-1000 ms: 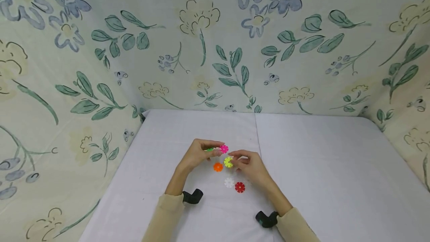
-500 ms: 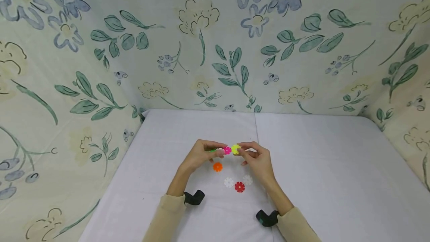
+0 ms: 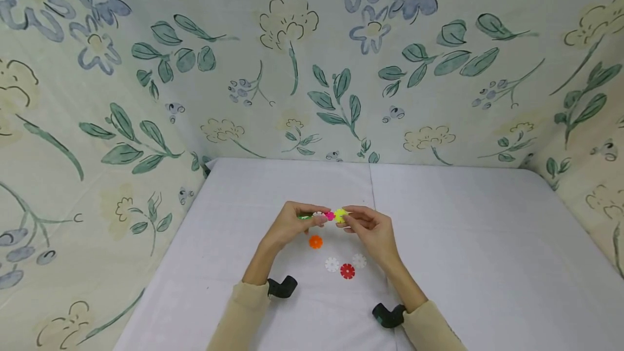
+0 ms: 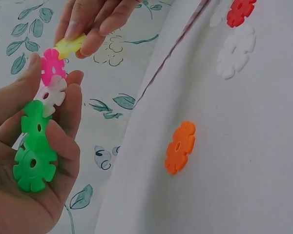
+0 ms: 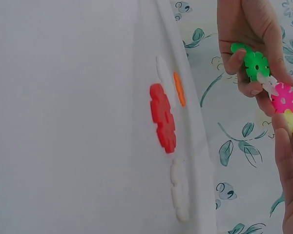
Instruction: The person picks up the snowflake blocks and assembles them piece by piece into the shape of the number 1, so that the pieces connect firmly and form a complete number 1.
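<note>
My left hand [image 3: 286, 226] holds a short chain of notched plastic snowflake discs. In the left wrist view the chain runs from green discs [image 4: 41, 173] in the palm to a white disc [image 4: 57, 99] and a pink disc [image 4: 48, 68] by the thumb tip. Thumb and fingers of my right hand [image 3: 375, 232] pinch a yellow disc [image 4: 68, 47], whose edge meets the pink one. Both hands are raised over the far middle of the table. Part of the yellow disc is hidden behind the right fingers.
On the white tablecloth [image 3: 463, 242] an orange disc [image 3: 316, 242] lies below the hands. Closer to me are a red disc [image 3: 348, 275] and white discs [image 3: 332, 265] on either side of it. A flowered cloth [image 3: 292, 118] hangs behind the table.
The right hand has brought the yellow disc up and away from me to the pink disc's edge, uncovering a white disc on the table. More of the chain's white disc now shows.
</note>
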The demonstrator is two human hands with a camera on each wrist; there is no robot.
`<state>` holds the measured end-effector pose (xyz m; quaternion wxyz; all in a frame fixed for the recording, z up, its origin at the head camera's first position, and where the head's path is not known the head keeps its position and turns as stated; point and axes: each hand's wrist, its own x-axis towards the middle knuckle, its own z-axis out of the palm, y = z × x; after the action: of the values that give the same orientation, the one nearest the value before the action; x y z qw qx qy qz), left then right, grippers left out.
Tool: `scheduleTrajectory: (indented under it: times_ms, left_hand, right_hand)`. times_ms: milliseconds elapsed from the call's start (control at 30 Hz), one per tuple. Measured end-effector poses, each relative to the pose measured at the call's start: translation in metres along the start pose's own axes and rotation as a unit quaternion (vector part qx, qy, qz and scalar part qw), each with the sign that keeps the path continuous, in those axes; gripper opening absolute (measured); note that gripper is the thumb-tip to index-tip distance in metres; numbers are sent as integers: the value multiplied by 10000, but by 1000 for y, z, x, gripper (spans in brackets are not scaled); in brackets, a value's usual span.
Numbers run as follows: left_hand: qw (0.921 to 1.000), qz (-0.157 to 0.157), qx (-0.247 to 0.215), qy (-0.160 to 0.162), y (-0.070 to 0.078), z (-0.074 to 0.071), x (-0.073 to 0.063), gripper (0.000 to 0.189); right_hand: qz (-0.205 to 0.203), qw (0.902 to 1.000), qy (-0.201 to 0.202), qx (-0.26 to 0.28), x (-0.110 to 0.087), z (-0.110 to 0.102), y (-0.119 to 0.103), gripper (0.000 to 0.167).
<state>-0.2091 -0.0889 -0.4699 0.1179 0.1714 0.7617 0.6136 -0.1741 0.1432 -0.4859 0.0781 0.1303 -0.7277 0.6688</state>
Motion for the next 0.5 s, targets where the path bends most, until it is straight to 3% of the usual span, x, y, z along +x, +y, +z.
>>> scheduleTrajectory:
  times_ms: [333, 500]
  left_hand:
    - [9983, 255, 492, 154, 0, 10, 3, 18]
    - [9979, 186, 583, 225, 1, 9, 0, 16]
  right_hand:
    - [-295, 9993, -241, -49, -1, -4, -3, 26]
    - [-274, 9990, -356, 46, -1, -2, -2, 27]
